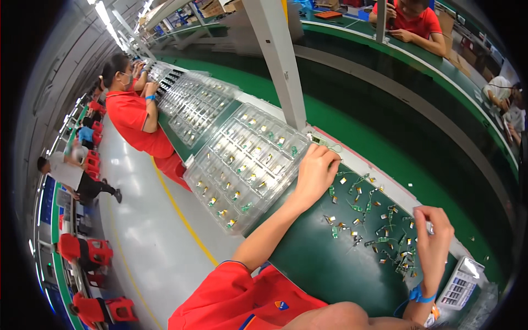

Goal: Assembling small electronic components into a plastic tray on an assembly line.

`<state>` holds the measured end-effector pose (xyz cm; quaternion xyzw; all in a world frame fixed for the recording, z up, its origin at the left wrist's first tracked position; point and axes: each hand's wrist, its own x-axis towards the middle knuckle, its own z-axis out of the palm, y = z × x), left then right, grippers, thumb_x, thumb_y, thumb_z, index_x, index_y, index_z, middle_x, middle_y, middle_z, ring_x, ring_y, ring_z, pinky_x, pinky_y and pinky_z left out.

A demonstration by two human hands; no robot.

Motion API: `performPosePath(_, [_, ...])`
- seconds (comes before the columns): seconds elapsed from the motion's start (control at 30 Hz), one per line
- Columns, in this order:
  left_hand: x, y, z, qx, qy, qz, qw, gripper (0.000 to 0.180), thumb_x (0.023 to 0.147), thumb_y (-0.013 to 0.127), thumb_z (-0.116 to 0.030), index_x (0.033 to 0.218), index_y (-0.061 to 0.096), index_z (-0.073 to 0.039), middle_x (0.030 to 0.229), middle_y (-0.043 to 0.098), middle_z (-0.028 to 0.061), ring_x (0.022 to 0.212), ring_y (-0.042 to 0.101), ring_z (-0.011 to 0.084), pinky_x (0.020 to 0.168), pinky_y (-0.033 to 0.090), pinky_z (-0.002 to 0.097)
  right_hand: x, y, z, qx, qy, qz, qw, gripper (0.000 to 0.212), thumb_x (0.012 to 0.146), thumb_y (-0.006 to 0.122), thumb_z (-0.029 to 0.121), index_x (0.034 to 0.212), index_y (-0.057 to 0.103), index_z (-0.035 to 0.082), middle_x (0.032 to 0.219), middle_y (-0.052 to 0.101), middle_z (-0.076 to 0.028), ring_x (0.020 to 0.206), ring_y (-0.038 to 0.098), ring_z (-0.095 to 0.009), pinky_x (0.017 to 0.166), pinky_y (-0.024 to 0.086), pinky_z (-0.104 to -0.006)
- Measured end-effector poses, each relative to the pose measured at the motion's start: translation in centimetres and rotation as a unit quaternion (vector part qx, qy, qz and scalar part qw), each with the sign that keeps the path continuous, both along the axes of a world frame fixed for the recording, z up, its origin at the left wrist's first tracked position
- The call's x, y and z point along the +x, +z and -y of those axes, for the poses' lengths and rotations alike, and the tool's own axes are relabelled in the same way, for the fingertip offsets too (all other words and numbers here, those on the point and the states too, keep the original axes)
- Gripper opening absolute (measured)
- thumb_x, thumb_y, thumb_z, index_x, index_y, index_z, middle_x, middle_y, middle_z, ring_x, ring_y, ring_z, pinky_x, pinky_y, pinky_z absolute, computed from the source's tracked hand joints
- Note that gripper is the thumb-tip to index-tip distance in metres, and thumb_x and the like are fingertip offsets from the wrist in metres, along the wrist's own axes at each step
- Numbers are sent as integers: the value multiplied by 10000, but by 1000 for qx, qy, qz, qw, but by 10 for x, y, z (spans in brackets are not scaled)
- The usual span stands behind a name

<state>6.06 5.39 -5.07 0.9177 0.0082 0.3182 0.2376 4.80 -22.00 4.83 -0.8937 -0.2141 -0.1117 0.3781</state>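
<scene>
My left hand is closed in a pinch at the far edge of the green worktop, beside the clear tray's corner. Just past its fingertips, a small board with thin wires sits on the pale ledge; what the fingertips hold is too small to make out. Over the right end of the worktop, my right hand has its fingers curled toward the thumb, around a small pale thing that I cannot name. Between the hands lie several loose small green circuit boards with wires and silver-and-yellow parts.
A clear compartment tray with small boards in its pockets lies to the left; another such tray lies beyond. A grey post rises behind the ledge. A white device with keys stands at right. A co-worker in red works farther left.
</scene>
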Motion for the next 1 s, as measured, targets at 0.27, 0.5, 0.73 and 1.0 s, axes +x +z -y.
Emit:
performPosePath(0.27, [-25,29,27,-602,-209,-175,750,195,874,591,-5,1065,613,28,940,654,69,834,602,107,712,479,228,4,-25,-27,29,102,-26,994,163,782,689,24,937,650,-2,815,648,-117,737,632,-225,675,491,-311])
performPosePath(0.5, [-42,30,61,-594,-273,-181,734,189,858,581,41,1041,597,0,1019,619,92,882,590,129,706,482,251,-12,-36,-35,91,154,-217,960,173,835,696,100,909,601,-25,811,658,-101,667,634,-140,626,511,-256])
performPosePath(0.73, [-46,28,62,-628,-292,-174,700,164,841,599,53,997,581,8,1039,599,116,913,589,163,716,495,269,-10,-40,-31,206,113,-368,900,227,950,552,169,981,622,-45,841,673,-83,722,618,-106,662,517,-239])
performPosePath(1.0, [-37,32,49,-566,-338,-206,723,168,847,607,37,1015,606,39,1033,603,126,943,611,196,778,547,302,-2,-37,-21,100,107,-309,940,162,909,585,109,922,672,-27,829,685,-108,685,629,-152,633,503,-275])
